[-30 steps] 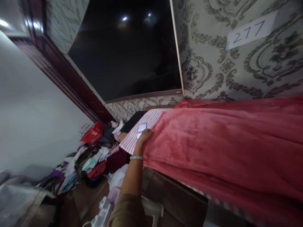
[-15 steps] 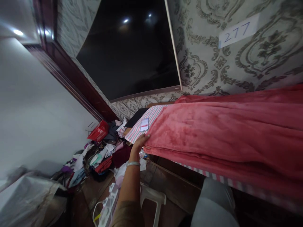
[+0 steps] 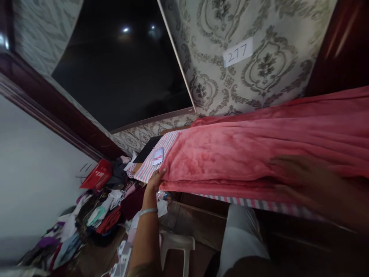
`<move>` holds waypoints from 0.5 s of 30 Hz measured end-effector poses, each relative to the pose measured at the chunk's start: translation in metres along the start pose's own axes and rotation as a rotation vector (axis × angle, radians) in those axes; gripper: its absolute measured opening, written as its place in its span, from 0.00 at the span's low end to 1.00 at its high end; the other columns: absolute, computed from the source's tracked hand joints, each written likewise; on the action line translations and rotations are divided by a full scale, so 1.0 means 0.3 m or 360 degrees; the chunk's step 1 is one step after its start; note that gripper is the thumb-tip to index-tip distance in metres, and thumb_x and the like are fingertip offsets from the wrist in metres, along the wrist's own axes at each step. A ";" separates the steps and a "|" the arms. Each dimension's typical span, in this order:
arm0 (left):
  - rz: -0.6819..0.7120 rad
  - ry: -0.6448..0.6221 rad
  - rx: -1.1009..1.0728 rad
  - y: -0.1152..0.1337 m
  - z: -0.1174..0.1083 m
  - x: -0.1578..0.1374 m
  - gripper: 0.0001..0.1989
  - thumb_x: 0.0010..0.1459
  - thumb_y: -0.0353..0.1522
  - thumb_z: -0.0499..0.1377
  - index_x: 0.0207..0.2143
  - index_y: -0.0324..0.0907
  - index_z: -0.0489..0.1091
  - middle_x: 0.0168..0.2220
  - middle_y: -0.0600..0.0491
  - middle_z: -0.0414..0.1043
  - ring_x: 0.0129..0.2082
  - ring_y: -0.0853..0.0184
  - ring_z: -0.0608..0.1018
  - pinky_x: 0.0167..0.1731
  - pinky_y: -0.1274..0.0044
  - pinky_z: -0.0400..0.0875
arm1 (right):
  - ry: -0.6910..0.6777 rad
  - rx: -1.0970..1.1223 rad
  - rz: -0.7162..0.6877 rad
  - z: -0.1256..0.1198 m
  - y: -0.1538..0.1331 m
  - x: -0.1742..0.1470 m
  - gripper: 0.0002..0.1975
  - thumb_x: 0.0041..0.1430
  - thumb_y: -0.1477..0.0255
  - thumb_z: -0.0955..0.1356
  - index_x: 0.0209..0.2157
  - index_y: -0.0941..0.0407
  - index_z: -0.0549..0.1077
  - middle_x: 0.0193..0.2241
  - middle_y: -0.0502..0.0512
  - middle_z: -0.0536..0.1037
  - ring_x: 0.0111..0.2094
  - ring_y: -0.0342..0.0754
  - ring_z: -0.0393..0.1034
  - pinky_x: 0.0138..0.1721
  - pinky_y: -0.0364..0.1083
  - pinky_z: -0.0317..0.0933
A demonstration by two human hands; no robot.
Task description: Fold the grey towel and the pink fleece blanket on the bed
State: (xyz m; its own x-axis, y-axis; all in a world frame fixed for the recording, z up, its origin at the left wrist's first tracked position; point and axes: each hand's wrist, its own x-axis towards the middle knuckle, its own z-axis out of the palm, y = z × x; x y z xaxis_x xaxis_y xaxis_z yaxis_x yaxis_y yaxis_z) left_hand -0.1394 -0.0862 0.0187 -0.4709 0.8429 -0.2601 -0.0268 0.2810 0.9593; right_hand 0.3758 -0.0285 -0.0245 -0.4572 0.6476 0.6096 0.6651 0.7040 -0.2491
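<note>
A plush coral-red blanket (image 3: 230, 150) lies folded in a long strip over a striped cloth (image 3: 150, 159). At its left front corner, my left hand (image 3: 155, 180) pinches the edge, thumb on top; the other fingers are partly hidden. My right hand (image 3: 308, 177) is over the blanket's right part, blurred, with fingers stretched out and apart. Whether it touches the fabric I cannot tell. A phone (image 3: 158, 157) with a lit screen rests on the striped cloth, just beyond my left hand.
A big dark television (image 3: 123, 65) hangs on the patterned wall, beside a paper marked 277 (image 3: 238, 52). Piled clothes (image 3: 106, 211) and a red basket (image 3: 98, 174) are at the left. Below stand a pale plastic stool (image 3: 178, 244) and a power strip (image 3: 122, 257).
My right hand has come into view from the right, over the blanket. My left hand stays at the blanket's corner. The view has swung to the right.
</note>
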 end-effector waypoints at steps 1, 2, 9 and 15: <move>0.0020 0.0009 -0.0043 0.009 0.004 0.005 0.10 0.53 0.34 0.67 0.38 0.40 0.75 0.31 0.49 0.81 0.37 0.59 0.83 0.32 0.75 0.78 | -0.0005 -0.0031 -0.0054 0.019 0.007 -0.006 0.25 0.65 0.56 0.63 0.60 0.51 0.69 0.57 0.61 0.72 0.58 0.59 0.66 0.58 0.59 0.65; 0.0033 0.0027 -0.0101 0.021 0.007 0.011 0.09 0.54 0.32 0.66 0.38 0.41 0.74 0.31 0.51 0.81 0.37 0.60 0.83 0.33 0.75 0.78 | -0.0015 -0.0069 -0.0102 0.045 0.013 -0.011 0.27 0.64 0.59 0.63 0.62 0.52 0.67 0.57 0.63 0.72 0.58 0.60 0.66 0.57 0.59 0.65; 0.0019 0.0151 -0.0338 0.140 -0.033 0.050 0.07 0.53 0.23 0.62 0.27 0.41 0.68 0.20 0.58 0.70 0.19 0.72 0.74 0.21 0.82 0.70 | 0.0020 -0.0309 -0.0257 0.188 0.011 -0.029 0.28 0.62 0.74 0.59 0.64 0.58 0.64 0.55 0.63 0.74 0.54 0.58 0.70 0.50 0.57 0.68; 0.0020 0.0184 -0.0293 0.149 -0.056 0.051 0.09 0.50 0.26 0.68 0.30 0.41 0.70 0.17 0.62 0.65 0.14 0.76 0.66 0.15 0.84 0.63 | -0.0022 -0.0465 -0.0174 0.214 0.015 -0.023 0.24 0.63 0.80 0.58 0.57 0.57 0.73 0.53 0.61 0.77 0.52 0.58 0.72 0.44 0.55 0.70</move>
State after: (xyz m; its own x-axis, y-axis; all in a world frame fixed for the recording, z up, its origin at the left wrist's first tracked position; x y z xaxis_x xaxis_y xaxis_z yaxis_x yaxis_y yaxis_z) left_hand -0.1626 -0.0683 0.0595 -0.5700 0.7846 -0.2437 -0.1758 0.1732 0.9691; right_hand 0.3442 -0.0112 -0.0781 -0.5420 0.5777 0.6103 0.7521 0.6575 0.0457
